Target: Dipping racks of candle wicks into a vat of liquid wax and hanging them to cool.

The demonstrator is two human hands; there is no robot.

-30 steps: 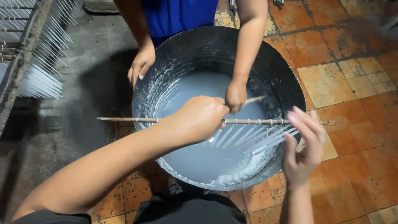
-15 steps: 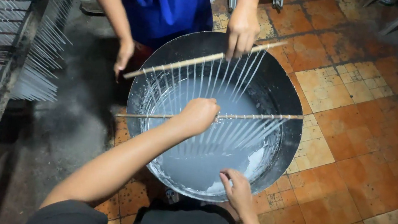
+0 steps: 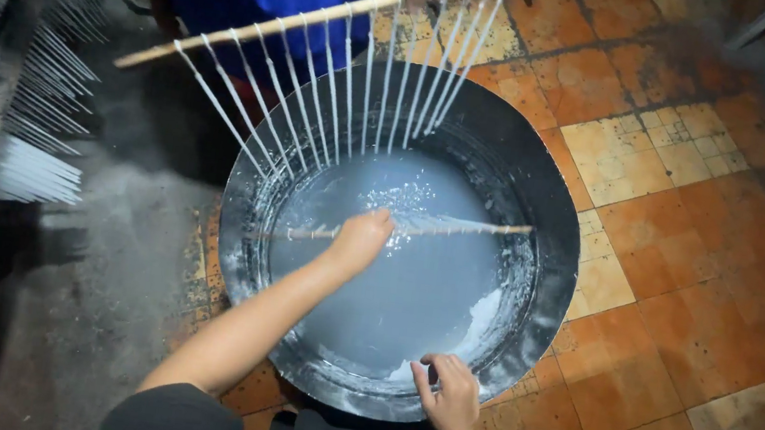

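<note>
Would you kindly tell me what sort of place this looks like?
Probably a small candle-dipping workshop: a wide black basin of pale liquid, sticks hung with coated white strands, and a rack of finished white rods on a worn tile floor.

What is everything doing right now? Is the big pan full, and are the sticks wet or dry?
big black pan: on the floor, partly filled.
pale liquid: splashing by the lower stick.
lower stick: lying low in the pan, strands in the liquid.
left hand: gripping the lower stick.
right hand: resting on the pan's near rim.
upper stick: lifted by another person, its white strands hanging wet and coated.
rack of strands: hanging at the left.
</note>
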